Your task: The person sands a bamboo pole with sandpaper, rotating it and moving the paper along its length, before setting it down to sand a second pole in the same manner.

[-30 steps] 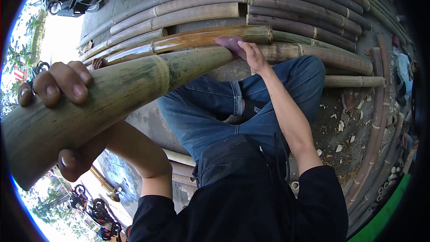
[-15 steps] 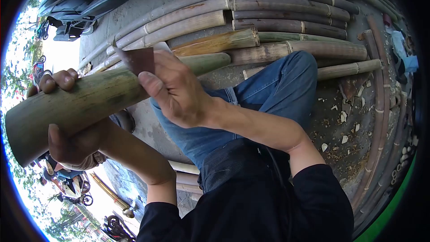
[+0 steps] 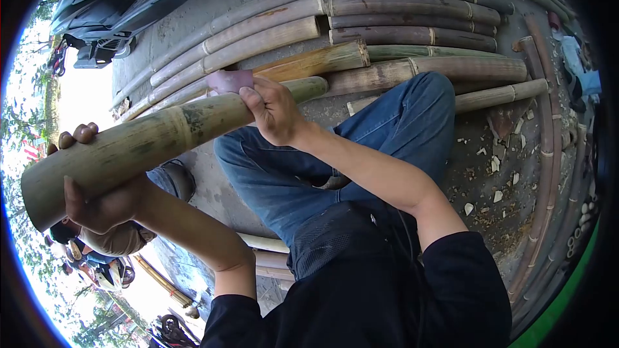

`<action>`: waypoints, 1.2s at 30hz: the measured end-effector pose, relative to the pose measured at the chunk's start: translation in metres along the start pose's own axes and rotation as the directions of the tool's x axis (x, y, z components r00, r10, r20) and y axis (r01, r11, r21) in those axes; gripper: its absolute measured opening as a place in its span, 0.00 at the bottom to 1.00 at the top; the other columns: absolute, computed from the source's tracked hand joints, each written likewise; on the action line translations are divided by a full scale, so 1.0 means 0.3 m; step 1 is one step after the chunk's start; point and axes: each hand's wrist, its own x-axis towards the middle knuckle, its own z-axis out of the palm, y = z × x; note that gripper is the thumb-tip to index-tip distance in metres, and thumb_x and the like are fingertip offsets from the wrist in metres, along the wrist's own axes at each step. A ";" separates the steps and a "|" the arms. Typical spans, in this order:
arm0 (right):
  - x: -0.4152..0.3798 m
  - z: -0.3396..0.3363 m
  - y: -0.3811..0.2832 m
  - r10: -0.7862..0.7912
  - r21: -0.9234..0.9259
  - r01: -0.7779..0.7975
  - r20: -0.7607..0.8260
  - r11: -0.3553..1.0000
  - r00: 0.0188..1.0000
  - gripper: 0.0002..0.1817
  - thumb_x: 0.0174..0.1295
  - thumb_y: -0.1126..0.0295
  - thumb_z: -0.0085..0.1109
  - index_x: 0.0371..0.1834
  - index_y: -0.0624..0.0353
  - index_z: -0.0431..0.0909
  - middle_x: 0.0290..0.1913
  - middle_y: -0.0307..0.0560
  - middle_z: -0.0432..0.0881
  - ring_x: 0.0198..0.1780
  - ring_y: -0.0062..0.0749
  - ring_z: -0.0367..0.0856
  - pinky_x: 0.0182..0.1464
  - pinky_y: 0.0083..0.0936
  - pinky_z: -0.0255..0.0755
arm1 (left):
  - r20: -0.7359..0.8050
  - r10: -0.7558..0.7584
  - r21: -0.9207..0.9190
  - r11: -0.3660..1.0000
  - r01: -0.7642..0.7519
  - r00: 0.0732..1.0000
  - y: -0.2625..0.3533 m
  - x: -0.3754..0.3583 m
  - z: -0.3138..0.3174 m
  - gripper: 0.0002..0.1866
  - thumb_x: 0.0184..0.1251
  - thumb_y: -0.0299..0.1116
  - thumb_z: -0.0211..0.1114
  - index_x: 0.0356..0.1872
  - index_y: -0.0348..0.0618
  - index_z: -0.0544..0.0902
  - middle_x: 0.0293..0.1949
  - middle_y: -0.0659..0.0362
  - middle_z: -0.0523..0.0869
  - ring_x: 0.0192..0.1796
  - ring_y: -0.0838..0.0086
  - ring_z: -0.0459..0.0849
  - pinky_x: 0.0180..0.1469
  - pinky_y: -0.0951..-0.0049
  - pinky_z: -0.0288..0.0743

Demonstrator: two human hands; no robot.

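A thick green bamboo pole (image 3: 138, 142) lies at a slant across the left half of the view, its wide cut end at the far left and its narrow end by my knee. My left hand (image 3: 106, 203) grips it from below near the wide end, with the fingertips curling over the top. A piece of sandpaper (image 3: 230, 81), pinkish on the side that shows, is pinched in my right hand (image 3: 277, 113) and rests on the upper side of the pole, past the ringed joint (image 3: 182, 125).
Several cut bamboo poles (image 3: 412, 6) lie in rows on the ground ahead. A parked motorbike (image 3: 122, 6) stands at the upper left. Pale chips (image 3: 495, 164) litter the ground to the right, beside long bamboo (image 3: 547, 148). A person's cap (image 3: 116, 238) shows below the pole.
My right hand and the sandpaper have slid along the pole to the right, beyond the joint. The wide end has shifted slightly right and up.
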 end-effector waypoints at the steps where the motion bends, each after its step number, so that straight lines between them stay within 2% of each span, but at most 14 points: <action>1: -0.023 -0.027 0.053 0.004 -0.009 -0.004 -0.005 1.000 1.000 0.24 0.80 0.57 0.39 0.40 0.63 0.82 0.40 0.60 0.82 0.43 0.57 0.81 0.49 0.43 0.74 | -0.016 0.012 0.010 1.000 -0.012 1.000 -0.002 0.001 -0.003 0.35 0.55 0.40 0.63 0.62 0.28 0.69 0.50 0.40 0.78 0.50 0.50 0.81 0.62 0.53 0.71; 4: -0.102 -0.125 0.246 0.046 -0.086 -0.046 0.003 0.995 0.999 0.23 0.80 0.59 0.39 0.50 0.62 0.84 0.49 0.60 0.85 0.52 0.60 0.82 0.56 0.43 0.74 | -0.020 0.023 0.028 0.999 -0.022 1.000 -0.004 0.007 -0.024 0.35 0.55 0.40 0.63 0.62 0.27 0.69 0.50 0.40 0.78 0.50 0.50 0.81 0.62 0.53 0.71; 8: -0.214 -0.296 0.462 0.182 -0.196 -0.168 0.054 0.966 0.982 0.21 0.80 0.60 0.41 0.50 0.65 0.83 0.50 0.62 0.85 0.56 0.60 0.80 0.59 0.43 0.72 | -0.019 0.011 -0.006 1.000 -0.011 1.000 -0.011 0.003 -0.016 0.31 0.55 0.39 0.63 0.58 0.30 0.71 0.49 0.43 0.77 0.51 0.52 0.78 0.63 0.51 0.70; 14: -0.274 -0.340 0.534 0.308 -0.217 -0.297 0.017 0.930 0.951 0.19 0.78 0.63 0.46 0.46 0.66 0.83 0.50 0.62 0.85 0.56 0.59 0.80 0.58 0.42 0.73 | 0.133 0.039 -0.053 0.998 -0.032 0.990 0.008 -0.014 -0.035 0.37 0.52 0.41 0.65 0.63 0.30 0.70 0.50 0.43 0.77 0.51 0.54 0.78 0.62 0.54 0.67; 17: -0.305 -0.340 0.573 0.358 -0.200 -0.363 -0.065 0.910 0.932 0.18 0.77 0.63 0.47 0.44 0.67 0.83 0.47 0.63 0.85 0.55 0.60 0.80 0.56 0.42 0.73 | 0.359 0.027 -0.274 0.959 0.078 0.933 0.020 -0.041 -0.082 0.40 0.52 0.44 0.63 0.69 0.38 0.66 0.53 0.46 0.73 0.54 0.52 0.76 0.55 0.31 0.80; 18: -0.311 -0.334 0.572 0.341 -0.231 -0.351 -0.083 0.907 0.936 0.18 0.76 0.64 0.47 0.43 0.67 0.83 0.46 0.63 0.85 0.54 0.61 0.80 0.56 0.43 0.73 | 0.362 0.025 -0.271 0.959 0.080 0.932 0.021 -0.048 -0.094 0.40 0.52 0.44 0.63 0.69 0.38 0.66 0.53 0.46 0.73 0.54 0.52 0.76 0.55 0.31 0.80; 21: -0.305 -0.291 0.554 0.322 -0.304 -0.352 -0.144 0.885 0.936 0.18 0.76 0.64 0.47 0.41 0.68 0.82 0.44 0.63 0.85 0.52 0.62 0.81 0.54 0.43 0.73 | 0.305 0.054 -0.256 0.966 0.027 0.951 0.026 -0.062 -0.101 0.41 0.52 0.44 0.62 0.69 0.38 0.66 0.53 0.46 0.73 0.54 0.52 0.76 0.55 0.32 0.80; 23: -0.297 -0.239 0.482 0.393 -0.253 -0.435 -0.201 0.864 0.897 0.18 0.75 0.64 0.47 0.40 0.70 0.82 0.46 0.64 0.85 0.52 0.61 0.82 0.54 0.44 0.73 | 0.193 0.050 -0.183 0.983 -0.014 0.980 0.024 -0.080 -0.046 0.37 0.51 0.41 0.65 0.64 0.31 0.70 0.49 0.45 0.77 0.49 0.57 0.78 0.60 0.55 0.67; 24: -0.279 -0.205 0.416 0.247 -0.237 -0.302 -0.236 0.923 0.940 0.20 0.77 0.62 0.46 0.41 0.70 0.80 0.45 0.59 0.85 0.50 0.58 0.81 0.54 0.38 0.72 | 0.189 0.054 -0.183 0.983 -0.019 0.980 0.024 -0.070 -0.044 0.37 0.51 0.41 0.65 0.64 0.31 0.70 0.49 0.45 0.77 0.49 0.57 0.78 0.60 0.55 0.67; 27: -0.214 -0.145 0.208 0.263 -0.071 -0.269 -0.084 0.960 0.961 0.20 0.77 0.67 0.41 0.46 0.72 0.82 0.54 0.59 0.84 0.57 0.43 0.82 0.60 0.36 0.71 | 0.271 0.091 -0.191 0.981 -0.039 0.958 0.015 -0.050 -0.027 0.38 0.51 0.39 0.64 0.64 0.28 0.69 0.49 0.42 0.76 0.49 0.54 0.77 0.60 0.52 0.67; 29: -0.150 -0.088 0.098 0.051 0.010 -0.051 -0.055 0.999 0.997 0.21 0.75 0.69 0.39 0.54 0.70 0.83 0.55 0.58 0.86 0.59 0.44 0.82 0.64 0.36 0.71 | 0.269 0.085 -0.190 0.981 -0.034 0.959 0.006 -0.045 0.003 0.37 0.52 0.40 0.64 0.63 0.27 0.69 0.50 0.42 0.76 0.50 0.53 0.77 0.61 0.52 0.67; 31: -0.077 -0.027 -0.070 0.016 0.173 0.007 -0.134 0.985 0.991 0.16 0.73 0.69 0.44 0.42 0.69 0.82 0.41 0.58 0.85 0.51 0.51 0.82 0.59 0.40 0.72 | 0.270 0.079 -0.189 0.982 -0.028 0.960 0.004 -0.039 0.029 0.37 0.53 0.40 0.63 0.63 0.27 0.69 0.50 0.42 0.76 0.50 0.52 0.77 0.62 0.52 0.67; 34: 0.022 0.039 -0.273 -0.136 0.234 0.152 -0.086 0.960 0.987 0.17 0.73 0.67 0.46 0.47 0.69 0.82 0.46 0.60 0.84 0.54 0.53 0.80 0.61 0.42 0.72 | 0.294 0.033 -0.240 0.970 0.041 0.955 0.000 -0.033 0.065 0.34 0.55 0.39 0.62 0.62 0.28 0.69 0.51 0.41 0.77 0.50 0.51 0.79 0.64 0.51 0.68; 36: 0.081 0.112 -0.396 -0.220 0.298 0.252 -0.137 0.921 0.966 0.18 0.73 0.66 0.47 0.50 0.69 0.82 0.54 0.64 0.82 0.58 0.57 0.79 0.63 0.45 0.71 | -0.014 0.012 0.019 1.000 -0.012 1.000 -0.003 -0.037 0.096 0.35 0.54 0.39 0.63 0.62 0.29 0.70 0.50 0.43 0.79 0.52 0.52 0.81 0.60 0.55 0.74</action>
